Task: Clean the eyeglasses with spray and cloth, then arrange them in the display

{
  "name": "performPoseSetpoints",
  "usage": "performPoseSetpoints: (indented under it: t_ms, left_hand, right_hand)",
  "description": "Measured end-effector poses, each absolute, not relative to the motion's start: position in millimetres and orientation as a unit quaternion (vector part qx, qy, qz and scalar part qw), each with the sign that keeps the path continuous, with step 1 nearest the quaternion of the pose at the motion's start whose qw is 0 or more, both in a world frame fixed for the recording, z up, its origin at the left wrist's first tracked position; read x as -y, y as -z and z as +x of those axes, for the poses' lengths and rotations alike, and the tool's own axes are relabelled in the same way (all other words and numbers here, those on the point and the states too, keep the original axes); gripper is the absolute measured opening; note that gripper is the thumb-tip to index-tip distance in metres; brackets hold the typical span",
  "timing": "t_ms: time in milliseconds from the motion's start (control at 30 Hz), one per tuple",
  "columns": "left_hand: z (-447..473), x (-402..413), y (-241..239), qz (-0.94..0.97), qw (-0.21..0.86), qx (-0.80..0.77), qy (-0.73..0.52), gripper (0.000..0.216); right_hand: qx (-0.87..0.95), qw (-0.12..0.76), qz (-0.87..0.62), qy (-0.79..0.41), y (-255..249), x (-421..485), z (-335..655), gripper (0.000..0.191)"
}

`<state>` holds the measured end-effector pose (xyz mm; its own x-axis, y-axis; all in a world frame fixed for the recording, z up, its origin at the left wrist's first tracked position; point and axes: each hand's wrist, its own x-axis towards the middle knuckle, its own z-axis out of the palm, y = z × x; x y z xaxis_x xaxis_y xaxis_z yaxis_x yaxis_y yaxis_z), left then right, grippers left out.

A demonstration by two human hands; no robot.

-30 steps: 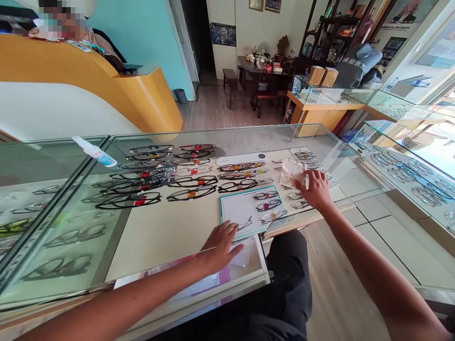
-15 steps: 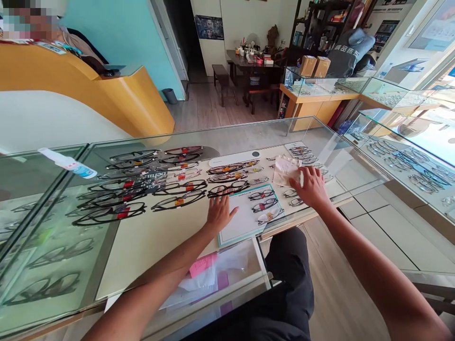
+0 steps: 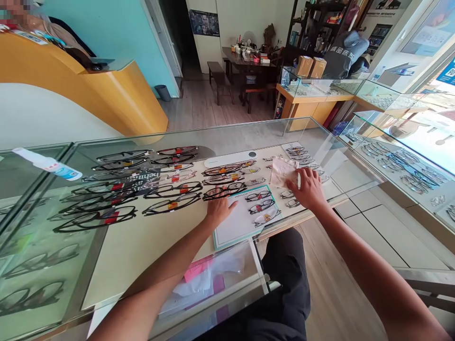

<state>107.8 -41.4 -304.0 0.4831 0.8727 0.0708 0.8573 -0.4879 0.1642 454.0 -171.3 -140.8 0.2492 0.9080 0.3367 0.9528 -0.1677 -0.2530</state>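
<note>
I stand behind a glass display case (image 3: 249, 135) holding rows of eyeglass frames. My left hand (image 3: 218, 208) reaches inside, fingers extended over a dark-rimmed pair of glasses (image 3: 222, 191) at the top left corner of a white tray with a teal edge (image 3: 234, 225). That tray carries three small pairs of glasses (image 3: 263, 207). My right hand (image 3: 308, 189) lies farther right with its fingers pressed on a white cleaning cloth (image 3: 282, 171). Larger black frames with red and orange tags (image 3: 106, 208) fill the left part of the case.
A white spray bottle (image 3: 48, 164) lies on the glass top at the left. Pink and white papers (image 3: 206, 277) lie in the lower compartment near me. More glass counters (image 3: 401, 166) run along the right. An orange curved desk (image 3: 106, 94) stands beyond, with a person behind it.
My left hand moved from the near edge of the white tray up to its top left corner, by the dark-rimmed glasses. The right hand stayed on the cloth. The view shifted slightly.
</note>
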Motion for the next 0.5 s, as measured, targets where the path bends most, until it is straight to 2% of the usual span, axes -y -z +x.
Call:
performPoseSetpoints:
  t_ms: [300, 500]
  left_hand:
    - [112, 55, 296, 0.864, 0.048, -0.496, -0.078, 0.080]
    - [115, 110, 279, 0.879, 0.050, -0.465, -0.091, 0.084]
  right_hand:
    - [0.604, 0.206, -0.768, 0.053, 140, 169, 453, 0.056]
    - [0.607, 0.213, -0.763, 0.059, 144, 168, 457, 0.057]
